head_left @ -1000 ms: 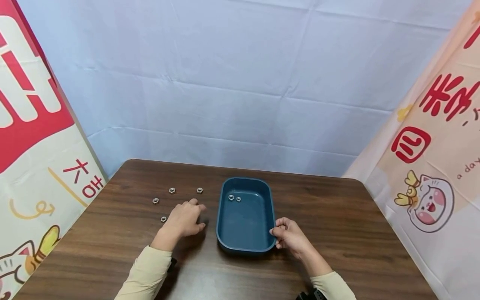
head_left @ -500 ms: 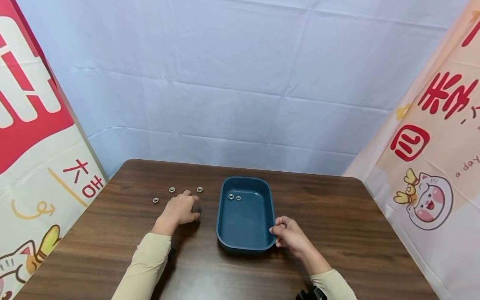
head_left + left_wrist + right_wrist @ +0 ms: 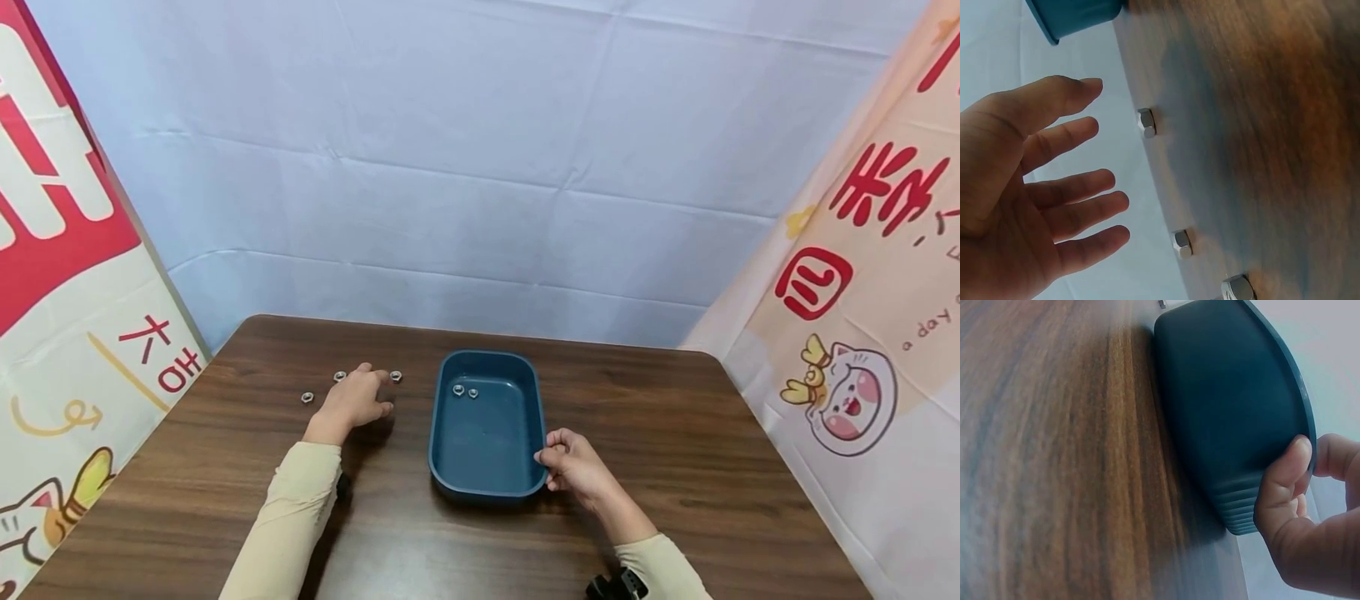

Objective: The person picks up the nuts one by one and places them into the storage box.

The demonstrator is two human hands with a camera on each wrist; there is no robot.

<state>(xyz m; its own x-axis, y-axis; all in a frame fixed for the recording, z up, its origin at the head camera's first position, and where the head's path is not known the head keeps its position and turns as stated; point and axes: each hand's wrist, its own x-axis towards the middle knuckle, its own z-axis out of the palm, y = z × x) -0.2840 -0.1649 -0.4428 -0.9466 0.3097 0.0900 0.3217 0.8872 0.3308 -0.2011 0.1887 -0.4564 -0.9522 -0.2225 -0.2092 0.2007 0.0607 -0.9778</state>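
My left hand (image 3: 349, 402) hovers over the left part of the table with its fingers spread and nothing between them. Near its fingertips lie a hex nut (image 3: 396, 377) on the right and another nut (image 3: 340, 376) at the far side, partly covered by the hand. A third nut (image 3: 307, 397) lies to its left. The left wrist view shows the empty palm, with a nut (image 3: 1145, 123) beyond the thumb and index finger. My right hand (image 3: 577, 468) pinches the near right rim of a dark blue tray (image 3: 487, 492); thumb and fingers straddle the rim in the right wrist view.
Two nuts, one of them a larger nut (image 3: 458, 389), lie inside the tray toward its far left. The brown wooden table (image 3: 675, 433) ends at a pale cloth backdrop (image 3: 450, 167). Printed banners hang on both sides.
My left hand has moved away from me and slightly left, toward the far nuts. A nut seen beside its wrist one second ago is now hidden. My right hand keeps its pinch on the tray.
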